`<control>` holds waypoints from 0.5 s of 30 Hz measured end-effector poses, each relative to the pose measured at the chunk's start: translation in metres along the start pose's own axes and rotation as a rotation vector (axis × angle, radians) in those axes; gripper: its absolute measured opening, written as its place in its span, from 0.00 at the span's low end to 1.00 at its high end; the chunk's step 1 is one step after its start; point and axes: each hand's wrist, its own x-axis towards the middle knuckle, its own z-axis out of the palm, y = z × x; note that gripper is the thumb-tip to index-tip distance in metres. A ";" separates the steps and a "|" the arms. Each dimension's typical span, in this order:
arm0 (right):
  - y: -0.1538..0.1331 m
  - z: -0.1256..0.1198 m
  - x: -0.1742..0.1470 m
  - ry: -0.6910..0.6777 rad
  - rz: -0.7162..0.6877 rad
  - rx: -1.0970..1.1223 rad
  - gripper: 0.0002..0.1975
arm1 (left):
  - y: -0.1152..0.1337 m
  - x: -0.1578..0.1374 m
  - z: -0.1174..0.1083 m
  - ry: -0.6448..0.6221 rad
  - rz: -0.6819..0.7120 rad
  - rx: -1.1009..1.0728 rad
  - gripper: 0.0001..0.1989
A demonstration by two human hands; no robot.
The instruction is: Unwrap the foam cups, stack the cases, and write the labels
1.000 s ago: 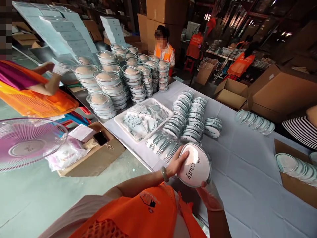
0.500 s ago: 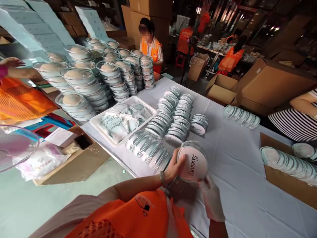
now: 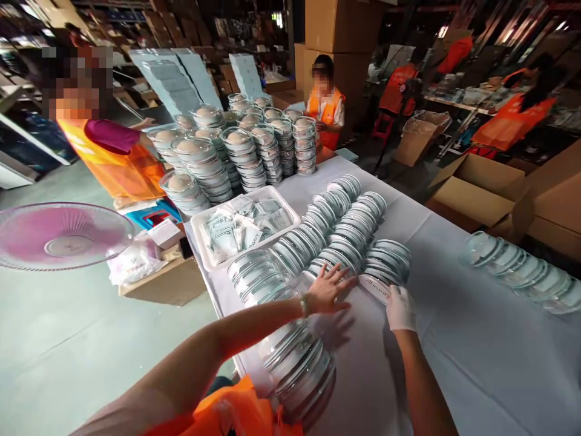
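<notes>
My right hand, in a white glove, grips the edge of a round lidded container with a white printed face. That container leans at the front end of a short row of like containers. My bare left hand, a bracelet on its wrist, is open with fingers spread. It hovers or rests near the front of the middle row; whether it touches is unclear. Under and beside my left forearm runs a row of clear-lidded containers.
A white basket of sachets stands on the cloth-covered table. Behind it rise tall stacks of domed containers. Another row of containers lies at right. Open cartons, a fan and co-workers in orange vests surround the table.
The printed container has moved from between both hands to the end of the short row at right. My left hand has let go and spread its fingers. The view has swung left.
</notes>
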 end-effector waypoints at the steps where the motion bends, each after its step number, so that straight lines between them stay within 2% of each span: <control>1: 0.003 0.007 0.000 0.015 -0.002 0.013 0.16 | -0.003 0.028 0.006 0.020 0.051 0.032 0.39; 2: 0.006 0.012 -0.001 0.030 -0.004 0.026 0.16 | -0.007 0.055 0.012 0.031 0.068 0.053 0.39; 4: 0.012 0.021 -0.004 0.059 0.001 0.045 0.15 | -0.018 0.093 0.024 0.028 0.001 0.077 0.36; 6: 0.017 0.028 -0.003 0.080 0.015 0.058 0.15 | -0.030 0.111 0.033 0.016 -0.078 0.088 0.31; 9: 0.019 0.032 0.006 0.100 0.047 0.078 0.16 | -0.042 0.112 0.036 -0.005 -0.096 0.090 0.28; 11: 0.015 0.030 0.005 0.121 0.067 0.090 0.16 | -0.043 0.109 0.029 -0.066 -0.096 0.129 0.32; 13: 0.005 0.027 -0.012 0.191 0.090 0.114 0.19 | -0.039 0.103 0.016 -0.143 -0.081 0.230 0.37; 15: -0.015 0.028 -0.053 0.277 0.153 0.199 0.25 | -0.033 0.088 -0.001 -0.198 -0.033 0.295 0.41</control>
